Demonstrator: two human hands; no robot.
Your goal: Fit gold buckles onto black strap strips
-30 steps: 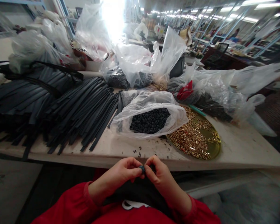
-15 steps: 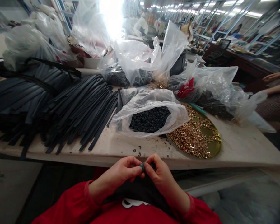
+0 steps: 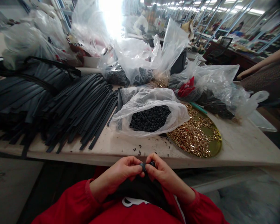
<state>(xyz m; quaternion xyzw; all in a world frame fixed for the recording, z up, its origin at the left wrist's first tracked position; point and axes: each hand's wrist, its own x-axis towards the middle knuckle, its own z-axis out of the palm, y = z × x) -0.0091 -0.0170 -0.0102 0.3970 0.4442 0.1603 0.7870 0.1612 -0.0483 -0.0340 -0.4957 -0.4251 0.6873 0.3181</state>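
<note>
My left hand [image 3: 121, 171] and my right hand [image 3: 162, 172] meet just in front of the table's near edge. Between them is a small dark piece [image 3: 143, 167], pinched from both sides by thumbs and fingers. More of something dark shows at the right fingertips; its exact kind is too small to make out. Beyond the hands lies an open clear plastic bag [image 3: 121, 124] full of small black loop-like pieces [image 3: 150, 119]. To its right, a round gold tray [image 3: 217, 147] holds many small gold metal fittings [image 3: 192, 138].
Bundles of long black strips [image 3: 84, 109] cover the table's left side. A few tiny black bits [image 3: 140, 146] lie on the tabletop [image 3: 121, 144]. Plastic bags [image 3: 219, 77] line the back, one beside a red scrap [image 3: 186, 87]. Another person's arm [image 3: 259, 67] is at far right.
My right hand has shifted slightly right and turned, so more of the dark piece shows between the fingertips. My left hand barely moved. The other person's arm changed position at far right.
</note>
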